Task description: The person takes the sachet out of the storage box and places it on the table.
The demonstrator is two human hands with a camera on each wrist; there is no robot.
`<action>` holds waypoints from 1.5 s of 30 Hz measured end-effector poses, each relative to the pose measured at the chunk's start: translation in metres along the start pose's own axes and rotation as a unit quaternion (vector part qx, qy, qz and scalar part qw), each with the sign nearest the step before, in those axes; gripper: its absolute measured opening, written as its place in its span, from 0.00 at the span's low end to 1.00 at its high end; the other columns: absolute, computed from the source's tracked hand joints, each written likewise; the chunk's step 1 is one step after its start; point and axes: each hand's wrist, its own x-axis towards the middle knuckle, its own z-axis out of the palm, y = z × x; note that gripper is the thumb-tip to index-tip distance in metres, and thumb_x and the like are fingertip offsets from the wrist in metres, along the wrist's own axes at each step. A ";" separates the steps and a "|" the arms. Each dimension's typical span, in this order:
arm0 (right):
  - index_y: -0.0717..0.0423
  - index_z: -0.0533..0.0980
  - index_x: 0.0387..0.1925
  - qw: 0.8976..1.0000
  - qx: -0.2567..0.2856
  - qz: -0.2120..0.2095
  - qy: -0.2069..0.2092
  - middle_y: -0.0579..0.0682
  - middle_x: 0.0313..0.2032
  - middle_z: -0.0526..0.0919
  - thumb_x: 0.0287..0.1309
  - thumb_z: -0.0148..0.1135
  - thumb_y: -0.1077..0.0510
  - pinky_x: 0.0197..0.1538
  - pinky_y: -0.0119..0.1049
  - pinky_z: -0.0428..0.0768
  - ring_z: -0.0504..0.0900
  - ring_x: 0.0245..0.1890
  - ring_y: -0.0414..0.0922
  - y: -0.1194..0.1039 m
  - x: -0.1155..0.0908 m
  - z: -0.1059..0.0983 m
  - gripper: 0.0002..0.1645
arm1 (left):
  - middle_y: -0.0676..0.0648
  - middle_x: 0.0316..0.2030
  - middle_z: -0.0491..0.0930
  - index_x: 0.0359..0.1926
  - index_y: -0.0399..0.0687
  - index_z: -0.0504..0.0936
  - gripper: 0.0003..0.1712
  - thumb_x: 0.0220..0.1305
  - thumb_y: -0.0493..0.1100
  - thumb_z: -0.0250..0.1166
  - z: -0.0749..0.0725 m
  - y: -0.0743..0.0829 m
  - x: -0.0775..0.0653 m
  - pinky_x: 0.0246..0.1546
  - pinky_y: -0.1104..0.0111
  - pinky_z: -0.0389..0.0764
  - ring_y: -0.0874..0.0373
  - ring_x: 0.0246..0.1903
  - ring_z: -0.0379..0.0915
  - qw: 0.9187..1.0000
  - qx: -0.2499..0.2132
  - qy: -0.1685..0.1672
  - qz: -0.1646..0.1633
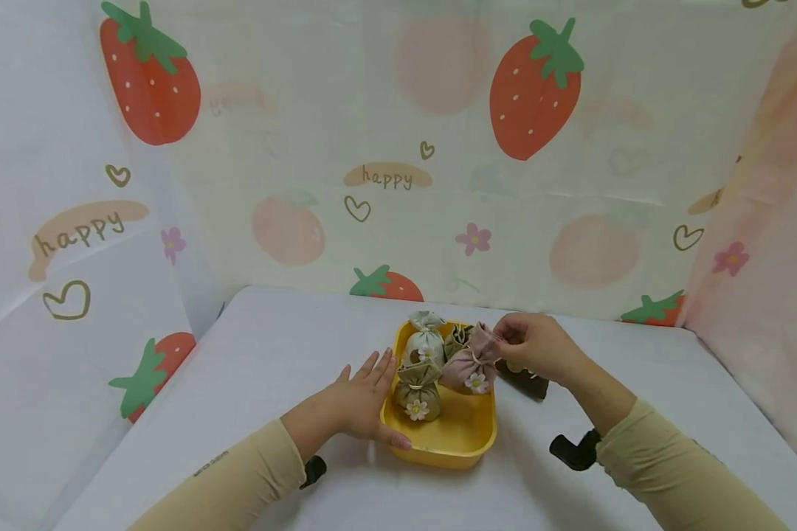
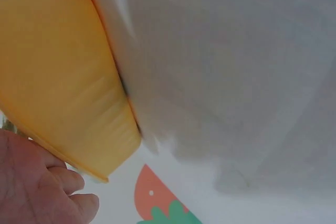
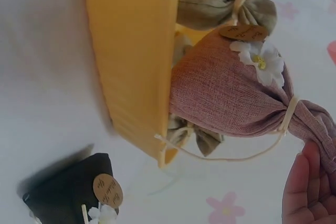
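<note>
In the head view my right hand (image 1: 538,345) pinches the gathered top of a pink cloth drawstring pouch (image 1: 468,369). The pouch, with a white flower (image 3: 261,62) and a round brown tag (image 3: 244,32), is at the right rim of a yellow plastic basket (image 1: 438,450). Inside the basket are a pale grey-white pouch (image 1: 425,343), an olive pouch (image 1: 420,391) and another olive pouch (image 1: 458,338) behind. My left hand (image 1: 361,402) rests on the basket's left rim with fingers extended; in the left wrist view it touches the basket's edge (image 2: 79,169).
A dark pouch (image 1: 525,380) with a flower and tag lies on the white table (image 1: 292,332), right of the basket. Black wrist-camera parts (image 1: 574,451) show by the right sleeve. A strawberry-print curtain (image 1: 398,243) stands behind the table.
</note>
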 end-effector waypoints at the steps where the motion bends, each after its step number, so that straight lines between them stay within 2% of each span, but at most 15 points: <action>1: 0.56 0.77 0.29 1.000 0.001 -0.002 0.003 0.48 0.21 0.77 0.53 0.61 0.61 0.23 0.35 0.74 0.74 0.20 0.44 -0.001 -0.001 -0.002 0.02 | 0.47 0.71 0.28 0.71 0.45 0.35 0.75 0.32 0.86 0.49 0.000 0.000 0.000 0.62 0.43 0.43 0.50 0.69 0.24 1.000 -0.001 -0.001 0.002; 7: 0.55 0.78 0.29 0.999 -0.031 -0.024 0.032 0.47 0.25 0.80 0.54 0.62 0.59 0.31 0.34 0.77 0.76 0.27 0.44 -0.003 -0.005 -0.014 0.03 | 0.47 0.71 0.28 0.71 0.45 0.35 0.73 0.34 0.86 0.48 -0.001 0.001 0.000 0.62 0.43 0.43 0.51 0.69 0.24 1.000 0.008 -0.010 0.006; 16: 0.53 0.78 0.29 0.998 -0.045 0.002 0.054 0.47 0.26 0.81 0.54 0.64 0.52 0.30 0.35 0.74 0.74 0.29 0.45 0.002 -0.010 -0.034 0.08 | 0.46 0.71 0.28 0.71 0.45 0.35 0.73 0.34 0.86 0.48 -0.001 0.002 0.000 0.62 0.43 0.44 0.51 0.70 0.25 1.000 0.011 -0.008 0.004; 23: 0.55 0.78 0.30 0.997 -0.042 0.004 0.068 0.48 0.26 0.82 0.54 0.64 0.52 0.30 0.35 0.75 0.75 0.30 0.45 0.006 -0.014 -0.045 0.10 | 0.46 0.71 0.28 0.71 0.45 0.35 0.74 0.33 0.86 0.47 -0.001 0.002 0.000 0.62 0.43 0.44 0.51 0.70 0.25 1.000 0.010 -0.010 0.005; 27: 0.55 0.79 0.31 0.996 -0.046 0.020 0.073 0.48 0.26 0.82 0.55 0.63 0.50 0.32 0.36 0.75 0.75 0.30 0.45 0.009 -0.017 -0.050 0.12 | 0.46 0.71 0.28 0.71 0.45 0.35 0.74 0.34 0.86 0.47 -0.001 0.002 0.000 0.63 0.44 0.44 0.50 0.70 0.25 1.000 0.010 -0.010 0.007; 40: 0.59 0.77 0.34 0.993 -0.063 0.046 0.084 0.51 0.31 0.82 0.57 0.61 0.50 0.33 0.37 0.72 0.75 0.33 0.46 0.040 -0.026 -0.069 0.14 | 0.45 0.71 0.29 0.71 0.43 0.36 0.73 0.35 0.85 0.49 -0.002 0.002 0.000 0.64 0.47 0.45 0.50 0.70 0.26 1.000 0.003 -0.013 0.010; 45: 0.61 0.77 0.34 0.992 -0.065 0.053 0.094 0.52 0.29 0.82 0.57 0.60 0.53 0.32 0.37 0.71 0.75 0.32 0.45 0.050 -0.029 -0.076 0.13 | 0.45 0.71 0.30 0.71 0.44 0.36 0.74 0.34 0.86 0.49 0.000 0.001 0.002 0.64 0.48 0.45 0.51 0.70 0.26 1.000 0.003 -0.012 0.011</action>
